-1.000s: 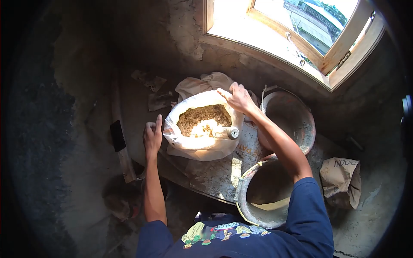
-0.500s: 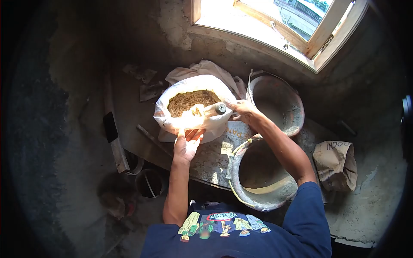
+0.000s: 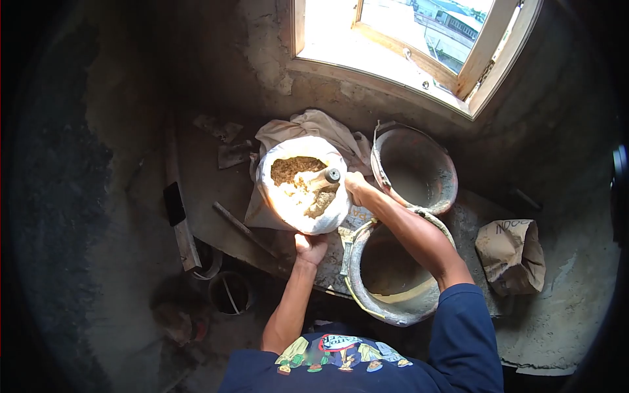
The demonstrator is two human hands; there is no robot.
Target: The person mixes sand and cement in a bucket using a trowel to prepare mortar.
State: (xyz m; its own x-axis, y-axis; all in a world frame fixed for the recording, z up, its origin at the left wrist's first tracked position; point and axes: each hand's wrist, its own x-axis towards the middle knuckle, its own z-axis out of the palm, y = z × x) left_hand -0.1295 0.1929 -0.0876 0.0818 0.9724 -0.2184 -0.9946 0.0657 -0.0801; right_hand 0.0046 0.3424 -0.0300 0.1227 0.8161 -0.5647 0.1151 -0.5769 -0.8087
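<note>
The open sack (image 3: 298, 206) stands at ten o'clock from the near bucket (image 3: 393, 316). The left hand (image 3: 311, 245) curls its fingers under the base at six o'clock, apparently bearing weight. The right hand (image 3: 355, 185) clamps the rim at three o'clock, steadying it.

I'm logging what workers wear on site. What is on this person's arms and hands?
Both arms come out of the short sleeves of a dark blue T-shirt with a colourful cartoon print on the chest. The forearms are uncovered. The left hand and right hand are bare: no gloves, and no watch or band shows on either wrist.
</note>
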